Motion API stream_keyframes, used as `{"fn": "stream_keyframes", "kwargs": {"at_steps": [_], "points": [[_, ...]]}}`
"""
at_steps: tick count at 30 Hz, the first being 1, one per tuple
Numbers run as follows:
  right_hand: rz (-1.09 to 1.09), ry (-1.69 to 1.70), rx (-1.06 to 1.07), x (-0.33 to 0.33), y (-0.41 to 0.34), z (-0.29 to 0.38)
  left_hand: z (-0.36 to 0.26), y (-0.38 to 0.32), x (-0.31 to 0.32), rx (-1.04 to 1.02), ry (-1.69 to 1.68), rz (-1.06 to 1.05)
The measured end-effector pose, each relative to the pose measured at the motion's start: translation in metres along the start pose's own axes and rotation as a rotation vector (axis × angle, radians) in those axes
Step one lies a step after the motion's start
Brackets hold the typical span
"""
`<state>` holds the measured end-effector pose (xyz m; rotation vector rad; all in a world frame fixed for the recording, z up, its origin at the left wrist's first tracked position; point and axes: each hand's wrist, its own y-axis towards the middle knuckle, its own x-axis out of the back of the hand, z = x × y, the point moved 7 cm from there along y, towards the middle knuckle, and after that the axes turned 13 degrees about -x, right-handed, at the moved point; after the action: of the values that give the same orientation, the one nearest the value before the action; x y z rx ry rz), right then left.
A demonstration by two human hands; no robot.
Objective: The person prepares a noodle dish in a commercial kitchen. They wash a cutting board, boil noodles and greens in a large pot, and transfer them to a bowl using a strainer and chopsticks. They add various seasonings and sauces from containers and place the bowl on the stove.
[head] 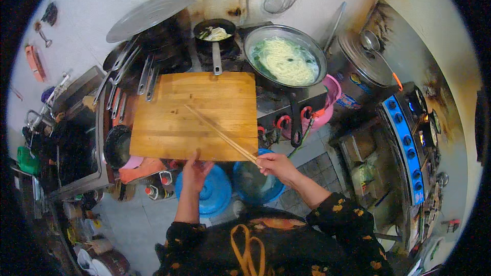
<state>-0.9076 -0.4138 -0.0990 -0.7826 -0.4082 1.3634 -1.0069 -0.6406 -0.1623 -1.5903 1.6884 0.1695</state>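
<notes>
A wooden cutting board (pixel 195 119) lies before me, beside the stove. My left hand (pixel 196 172) is at its near edge, fingers apart, the thumb or a finger against the edge; whether it grips the board is unclear. Long wooden chopsticks (pixel 222 134) are held in my right hand (pixel 278 166), just off the board's near right corner, and they slant over the board. Behind the board, a small black pan (pixel 215 30) holds pale noodles or strips and something dark. A large wok (pixel 285 56) to its right holds noodles and greens in cloudy liquid.
A large lidded metal pot (pixel 366 61) stands at the right, a ladle on its lid. A stove with a blue knob panel (pixel 404 149) is farther right. Pan handles crowd the board's left side, beside a sink (pixel 76 142). Blue plastic tubs (pixel 207 195) stand on the floor below.
</notes>
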Motion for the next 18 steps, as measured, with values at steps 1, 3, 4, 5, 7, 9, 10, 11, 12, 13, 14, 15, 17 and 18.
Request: {"fn": "stream_keyframes", "kwargs": {"at_steps": [1,3,4,5,7,9,10,11,12,13,14,15,17,18], "points": [[-0.002,0.0,0.012,-0.002,-0.001,0.002,-0.001,-0.002,-0.003,-0.02,-0.032,0.001],[0.032,0.012,0.036,-0.003,0.001,0.002,0.0,-0.004,-0.004,-0.025,-0.044,0.008],[0.048,0.019,0.049,-0.003,0.001,0.003,0.001,-0.006,-0.001,-0.012,-0.025,0.014],[0.049,0.014,0.052,-0.003,0.0,0.003,0.004,-0.008,0.001,0.003,-0.005,0.02],[0.048,0.006,0.059,-0.002,-0.003,0.005,0.011,-0.014,0.002,0.058,-0.01,0.034],[0.05,0.004,0.053,-0.002,-0.006,0.002,0.021,-0.022,0.003,0.118,0.021,0.07],[0.04,0.006,0.052,-0.001,-0.009,0.002,0.028,-0.029,0.002,0.155,0.05,0.104],[0.051,0.014,0.042,-0.002,-0.013,0.002,0.035,-0.036,-0.001,0.194,0.08,0.141],[0.056,0.029,0.035,-0.003,-0.019,0.0,0.036,-0.044,-0.009,0.184,0.125,0.154],[0.058,0.049,0.033,-0.003,-0.025,-0.002,0.033,-0.058,-0.024,0.174,0.173,0.174],[0.101,0.018,0.03,-0.003,-0.027,-0.011,0.036,-0.069,-0.045,0.187,0.215,0.227],[0.14,-0.016,0.031,-0.005,-0.027,-0.019,0.033,-0.075,-0.06,0.123,0.213,0.231],[0.189,-0.116,0.064,-0.016,-0.052,-0.017,0.021,-0.08,-0.073,-0.015,0.175,0.275],[0.2,-0.082,0.061,-0.016,-0.057,-0.023,0.019,-0.08,-0.073,-0.021,0.185,0.256]]}}
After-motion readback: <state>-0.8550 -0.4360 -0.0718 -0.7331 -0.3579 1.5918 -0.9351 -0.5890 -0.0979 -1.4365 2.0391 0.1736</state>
